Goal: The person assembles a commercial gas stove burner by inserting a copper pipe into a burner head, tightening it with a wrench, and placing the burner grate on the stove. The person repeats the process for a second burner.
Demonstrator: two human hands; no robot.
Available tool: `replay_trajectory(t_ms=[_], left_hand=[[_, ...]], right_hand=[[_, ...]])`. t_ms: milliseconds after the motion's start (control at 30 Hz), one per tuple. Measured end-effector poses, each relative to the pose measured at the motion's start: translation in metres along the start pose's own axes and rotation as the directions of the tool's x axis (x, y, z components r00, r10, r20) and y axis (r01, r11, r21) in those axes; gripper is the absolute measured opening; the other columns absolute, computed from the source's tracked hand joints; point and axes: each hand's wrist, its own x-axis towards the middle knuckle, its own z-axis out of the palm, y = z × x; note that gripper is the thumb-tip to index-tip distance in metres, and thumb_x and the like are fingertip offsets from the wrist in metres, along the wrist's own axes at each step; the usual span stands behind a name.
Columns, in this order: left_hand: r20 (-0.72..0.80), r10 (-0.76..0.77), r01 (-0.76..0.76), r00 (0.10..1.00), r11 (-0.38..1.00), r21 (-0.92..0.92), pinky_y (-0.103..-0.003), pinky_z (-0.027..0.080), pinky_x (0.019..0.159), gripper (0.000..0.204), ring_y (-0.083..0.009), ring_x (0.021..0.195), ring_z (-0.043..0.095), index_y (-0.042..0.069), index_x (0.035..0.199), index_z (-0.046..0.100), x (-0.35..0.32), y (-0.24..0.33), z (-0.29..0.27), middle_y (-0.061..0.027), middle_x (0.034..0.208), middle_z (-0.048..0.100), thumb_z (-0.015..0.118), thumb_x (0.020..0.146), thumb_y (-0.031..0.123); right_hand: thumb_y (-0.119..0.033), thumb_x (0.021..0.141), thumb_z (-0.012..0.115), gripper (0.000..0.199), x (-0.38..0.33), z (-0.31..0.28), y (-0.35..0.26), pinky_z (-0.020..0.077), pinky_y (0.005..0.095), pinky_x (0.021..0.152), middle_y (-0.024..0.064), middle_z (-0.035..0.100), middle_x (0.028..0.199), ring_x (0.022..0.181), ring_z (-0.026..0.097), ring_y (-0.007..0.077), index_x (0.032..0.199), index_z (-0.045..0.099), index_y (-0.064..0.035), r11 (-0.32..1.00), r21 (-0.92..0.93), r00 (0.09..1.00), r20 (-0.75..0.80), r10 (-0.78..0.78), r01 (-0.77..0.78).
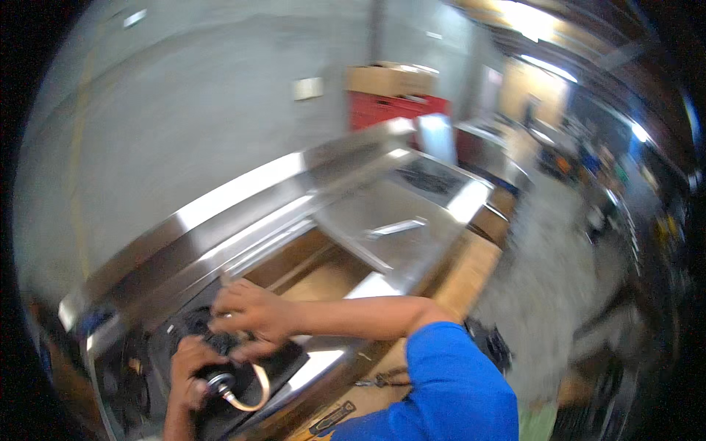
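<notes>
At the lower left, my left hand (193, 371) is closed round a dark, round metal-ended fitting (220, 382). A copper-coloured tube (262, 389) curves out from that fitting in a hook shape. Just above it, my right hand (254, 316) is bent over, its fingers curled in near the fitting's far side. What those fingers grip is blurred and cannot be made out. Both hands are over a black recessed section (283, 367) of a long stainless steel counter (323, 360).
Beside the black section is a rectangular opening (331, 272) with brown board inside. A light metal bar (397, 228) lies on the steel further along. A plier-like tool (382, 379) rests by the front edge. Red crates (375, 110) carrying a cardboard box (379, 79) stand by the grey wall.
</notes>
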Motion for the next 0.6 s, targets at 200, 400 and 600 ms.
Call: replay_trajectory(t_ms=[200,400,600], left_hand=[[-0.374,-0.317,0.461,0.871,0.789,0.405,-0.047,0.044,0.099,0.061,-0.0403,0.113,0.059,-0.001,0.123,0.059,-0.005,-0.002,-0.031,-0.0218,0.122,0.062,0.060,0.094,0.053],[-0.294,-0.611,0.673,0.735,0.607,0.423,-0.043,0.042,0.106,0.073,-0.0433,0.125,0.056,-0.004,0.135,0.052,0.013,-0.034,-0.028,-0.0301,0.131,0.060,0.074,0.083,0.042],[-0.196,-0.678,0.694,0.708,0.619,0.366,-0.041,0.045,0.103,0.063,-0.0403,0.122,0.059,-0.007,0.125,0.060,0.030,-0.036,-0.031,-0.0286,0.128,0.062,0.072,0.070,0.021]], right_hand=[[-0.044,0.090,0.065,0.052,-0.055,-0.009,-0.003,0.0484,0.0488,0.093,0.0259,0.065,0.111,0.107,0.062,0.0416,0.118,0.063,-0.0001,0.527,-0.086,0.520,0.092,0.849,-0.845],[-0.043,0.084,0.072,0.057,-0.071,0.026,0.003,0.0515,0.0478,0.091,0.0280,0.068,0.108,0.106,0.065,0.0425,0.114,0.064,0.0046,0.393,-0.101,0.369,0.199,0.908,-0.914],[-0.031,0.077,0.080,0.051,-0.073,0.051,0.006,0.0517,0.0478,0.092,0.0261,0.069,0.110,0.105,0.067,0.0412,0.114,0.068,0.0017,0.304,-0.104,0.285,0.167,0.944,-0.947]])
